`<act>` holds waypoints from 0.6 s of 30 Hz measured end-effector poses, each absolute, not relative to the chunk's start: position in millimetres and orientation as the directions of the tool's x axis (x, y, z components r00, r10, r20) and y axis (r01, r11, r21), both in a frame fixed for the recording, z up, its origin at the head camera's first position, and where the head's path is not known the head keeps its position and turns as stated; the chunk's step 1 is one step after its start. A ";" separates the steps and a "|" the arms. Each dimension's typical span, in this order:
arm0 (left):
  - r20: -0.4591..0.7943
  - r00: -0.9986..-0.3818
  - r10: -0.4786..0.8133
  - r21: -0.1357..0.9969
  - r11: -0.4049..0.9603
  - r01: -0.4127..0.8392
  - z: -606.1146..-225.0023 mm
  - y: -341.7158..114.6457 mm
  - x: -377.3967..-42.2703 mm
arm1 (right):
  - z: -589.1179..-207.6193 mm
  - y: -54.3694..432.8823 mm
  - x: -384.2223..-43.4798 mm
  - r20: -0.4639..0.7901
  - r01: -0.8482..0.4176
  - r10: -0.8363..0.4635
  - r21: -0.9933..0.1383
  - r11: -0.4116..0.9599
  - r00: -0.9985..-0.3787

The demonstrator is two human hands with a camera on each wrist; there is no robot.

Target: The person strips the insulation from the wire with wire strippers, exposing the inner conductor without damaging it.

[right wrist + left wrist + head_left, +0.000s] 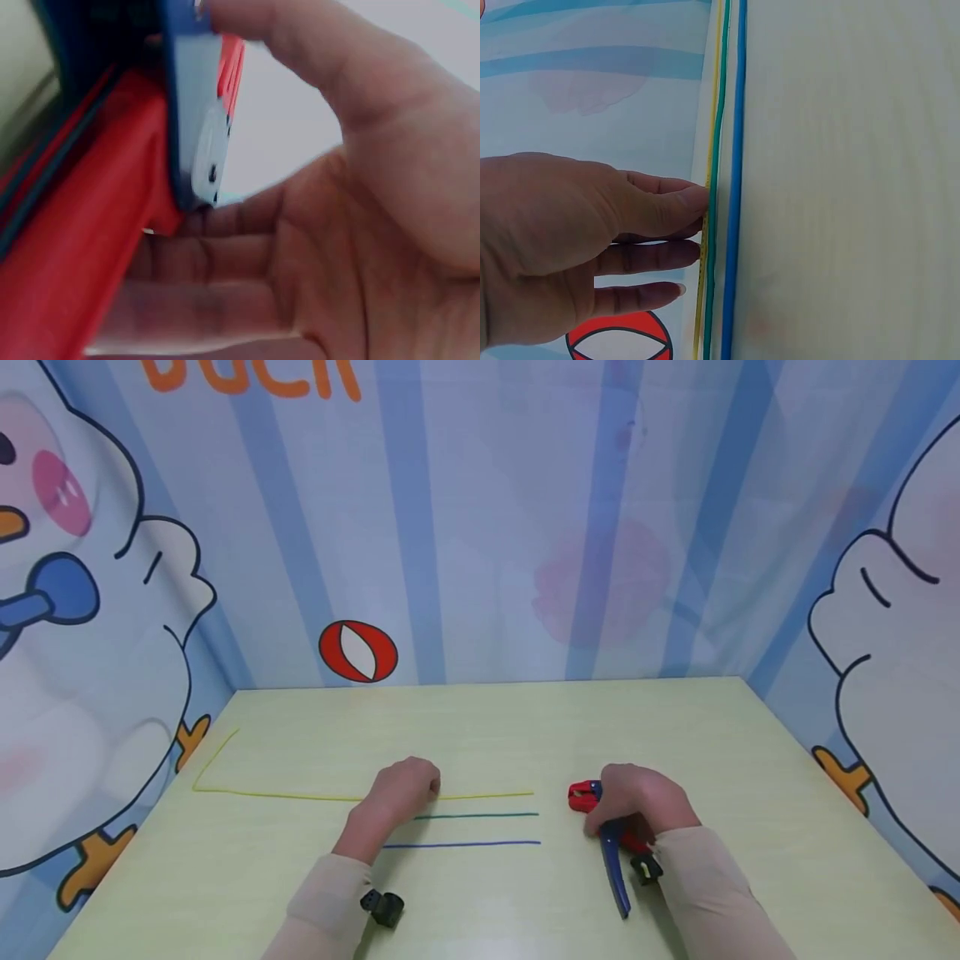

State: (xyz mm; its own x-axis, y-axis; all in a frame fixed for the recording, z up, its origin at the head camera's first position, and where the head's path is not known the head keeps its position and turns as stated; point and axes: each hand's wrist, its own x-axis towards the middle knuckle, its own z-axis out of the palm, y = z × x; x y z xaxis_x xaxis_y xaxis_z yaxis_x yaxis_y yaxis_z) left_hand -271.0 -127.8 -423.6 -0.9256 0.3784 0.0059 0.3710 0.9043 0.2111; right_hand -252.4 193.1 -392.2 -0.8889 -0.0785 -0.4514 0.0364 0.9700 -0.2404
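Observation:
A long yellow wire [277, 796] runs across the table, its far-left end bent back toward the wall. My left hand [401, 789] pinches it between thumb and forefinger, the other fingers spread behind. Closer to me lie a green wire [487, 815] and a blue wire [472, 844], roughly parallel to the yellow one; in the left wrist view the blue wire [735, 180] is a little apart from the hand. On the right, my right hand [645, 797] grips red-and-blue wire strippers [615, 864] around the body just behind the red head. Their handles point toward me, spread apart.
The pale table [480, 718] ends at a printed cloth backdrop [480, 527] with cartoon ducks. More cloth stands along the left and right sides. A small black camera [383, 908] sits on the left wrist, and another black camera [647, 867] on the right.

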 end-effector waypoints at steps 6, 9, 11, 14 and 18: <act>0.023 -0.917 0.398 0.149 0.906 0.397 -428.3 -126.6 -272.5 | -394.1 199.0 -253.5 -0.465 -0.014 -0.134 -0.253 0.967 -0.875; 0.032 -0.912 0.408 0.124 0.904 0.409 -428.2 -125.8 -272.5 | -396.4 202.2 -256.9 -0.446 0.013 -0.128 -0.300 0.954 -0.886; 0.034 -0.913 0.406 0.116 0.906 0.408 -427.2 -126.1 -272.5 | -398.1 205.1 -260.3 -0.437 0.059 -0.115 -0.365 0.929 -0.892; 0.036 -0.916 0.399 0.106 0.910 0.400 -425.2 -127.1 -272.9 | -398.6 208.1 -266.8 -0.401 0.101 -0.106 -0.464 0.880 -0.910; 0.042 -0.922 0.386 0.120 0.914 0.388 -421.8 -127.7 -273.4 | -397.3 211.3 -276.5 -0.350 0.172 -0.087 -0.646 0.744 -0.933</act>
State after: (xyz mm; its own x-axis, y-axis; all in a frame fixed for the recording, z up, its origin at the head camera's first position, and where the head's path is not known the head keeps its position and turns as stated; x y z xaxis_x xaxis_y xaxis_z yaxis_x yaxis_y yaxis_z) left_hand -273.4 -127.7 -421.8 -0.9216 0.3859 0.0420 0.3881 0.9137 0.1203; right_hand -276.5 211.3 -397.3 -0.9328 -0.0874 -0.3497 0.1725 0.7438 -0.6457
